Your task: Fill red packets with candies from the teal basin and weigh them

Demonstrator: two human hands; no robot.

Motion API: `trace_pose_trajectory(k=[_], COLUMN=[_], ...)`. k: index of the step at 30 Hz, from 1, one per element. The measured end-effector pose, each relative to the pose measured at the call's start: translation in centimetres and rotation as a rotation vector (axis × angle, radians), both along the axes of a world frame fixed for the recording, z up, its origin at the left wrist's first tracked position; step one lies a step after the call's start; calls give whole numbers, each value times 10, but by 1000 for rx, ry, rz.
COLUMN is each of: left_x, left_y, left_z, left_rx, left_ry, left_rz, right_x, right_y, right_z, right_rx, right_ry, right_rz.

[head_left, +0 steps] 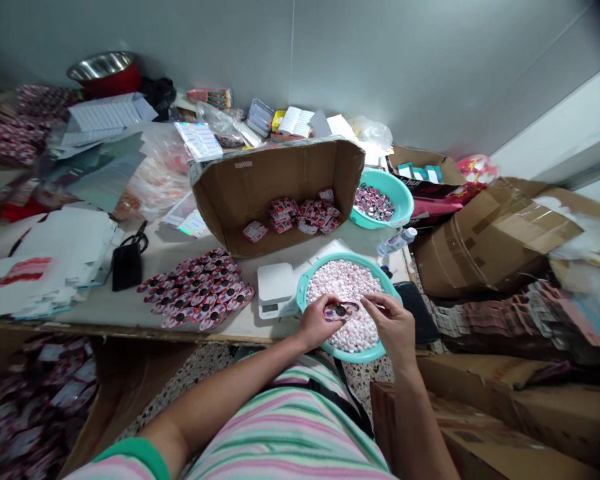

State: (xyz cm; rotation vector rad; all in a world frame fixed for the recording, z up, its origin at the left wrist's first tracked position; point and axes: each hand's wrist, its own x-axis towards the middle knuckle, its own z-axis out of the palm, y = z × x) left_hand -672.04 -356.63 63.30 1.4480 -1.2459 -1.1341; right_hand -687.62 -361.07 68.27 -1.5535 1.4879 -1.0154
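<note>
My left hand (316,323) is closed on a small red and pink printed packet (341,311), held over a teal bowl (307,283) full of small pale pink candies (347,280). My right hand (393,321) is next to it, its fingers pinched near the packet's right end; what they hold is too small to make out. Both hands hover above the near side of the bowl. A small white scale (275,288) stands just left of the bowl.
Rows of flat packets (197,288) lie on the table (125,307). A tipped cardboard box (280,180) holds filled packets (305,215). A second teal bowl (403,200) of round pieces, a black pouch (127,265), papers and cardboard boxes (490,233) crowd the sides.
</note>
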Motion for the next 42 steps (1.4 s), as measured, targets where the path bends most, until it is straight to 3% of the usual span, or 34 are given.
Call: trace_pose_trajectory(k=[16,22,32,35,38,42], left_x=[1,0,0,3,17,56], left_y=[-3,-3,-3,-3,-1,6], left_z=[7,4,5,10,16,16], left_rx=[-10,-2,-27,-41,-84,-102], left_ry=[-50,-18,-18,15,48,8], left_rz=[1,3,-10,-12,16,125], right_x=[23,21,18,22,20,10], right_y=[11,17,18,18,16,16], right_z=[-7,-5,-18,-12,-4,-5], right_rx=[37,91,114,39,-71,-22], right_ry=[80,-25,-205,-176,-135,-144], right_rz=[146,130,111,24,-168,-307])
